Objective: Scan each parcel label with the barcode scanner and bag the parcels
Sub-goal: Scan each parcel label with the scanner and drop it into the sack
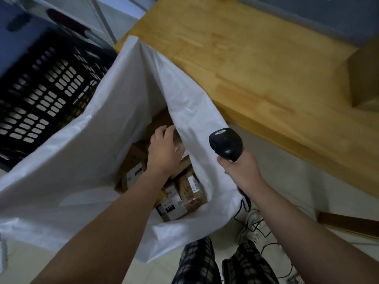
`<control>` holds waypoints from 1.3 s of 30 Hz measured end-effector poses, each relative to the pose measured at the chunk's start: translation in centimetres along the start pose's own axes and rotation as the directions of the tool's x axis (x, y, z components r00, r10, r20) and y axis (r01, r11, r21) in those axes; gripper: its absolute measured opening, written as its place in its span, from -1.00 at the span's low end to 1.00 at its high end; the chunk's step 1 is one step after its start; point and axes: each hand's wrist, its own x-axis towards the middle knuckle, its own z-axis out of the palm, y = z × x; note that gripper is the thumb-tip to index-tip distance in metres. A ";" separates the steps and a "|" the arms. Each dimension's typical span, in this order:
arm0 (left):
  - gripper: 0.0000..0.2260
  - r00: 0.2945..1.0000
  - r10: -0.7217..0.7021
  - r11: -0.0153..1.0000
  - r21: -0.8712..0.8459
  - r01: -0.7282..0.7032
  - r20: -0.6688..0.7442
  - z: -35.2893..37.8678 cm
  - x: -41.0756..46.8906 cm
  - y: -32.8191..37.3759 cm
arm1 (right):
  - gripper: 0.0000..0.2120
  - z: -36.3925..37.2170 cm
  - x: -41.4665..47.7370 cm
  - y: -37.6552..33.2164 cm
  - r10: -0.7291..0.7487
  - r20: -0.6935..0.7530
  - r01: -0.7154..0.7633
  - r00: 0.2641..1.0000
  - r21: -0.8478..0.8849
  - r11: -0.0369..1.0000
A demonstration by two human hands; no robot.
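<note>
Your left hand (166,149), inside the white bag (98,160), grips a cardboard parcel (159,121) lying just beyond it, above the bagged parcels (190,191). Your right hand (242,171) clasps the barcode scanner (225,143) outside the bag, on the bench (256,68) side.

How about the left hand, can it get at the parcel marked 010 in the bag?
Probably yes. The left hand is inside the open bag, and the 010 parcel lies uncovered beside its forearm. It would have to draw back, and let go of the far parcel its fingers seem to curl on.
</note>
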 end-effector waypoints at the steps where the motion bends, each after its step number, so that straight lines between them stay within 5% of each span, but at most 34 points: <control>1: -0.49 0.999 0.045 0.999 -0.025 -0.045 -0.017 -0.5 -0.4 1.3 | -0.85 -0.9 -0.2 0.0 0.010 -0.029 -0.009 1.000 0.030 1.000; 7: -0.47 0.958 0.284 0.959 -0.018 -0.283 0.031 -2.0 -1.3 9.5 | -0.81 -7.7 -1.6 0.3 0.044 -0.157 -0.018 0.987 0.159 0.987; 20: -0.44 0.887 0.392 0.920 -0.103 -0.379 0.242 3.1 1.4 32.4 | -0.89 -29.1 0.1 3.7 0.136 -0.442 0.024 0.886 0.339 0.941; 26: -0.31 0.862 0.331 0.909 -0.375 -0.183 0.383 7.0 3.4 41.7 | -0.82 -36.8 2.8 5.0 0.147 -0.434 -0.013 0.889 0.296 0.955; 30: -0.51 0.830 0.435 0.860 -0.433 -0.269 0.348 8.6 4.0 44.4 | -0.84 -39.1 5.2 4.2 0.095 -0.392 0.023 0.915 0.286 0.958; 39: -0.59 0.962 0.200 0.912 -0.395 -0.113 0.187 9.4 6.2 43.7 | -0.78 -40.4 9.5 2.3 0.075 -0.322 -0.001 0.944 0.222 0.975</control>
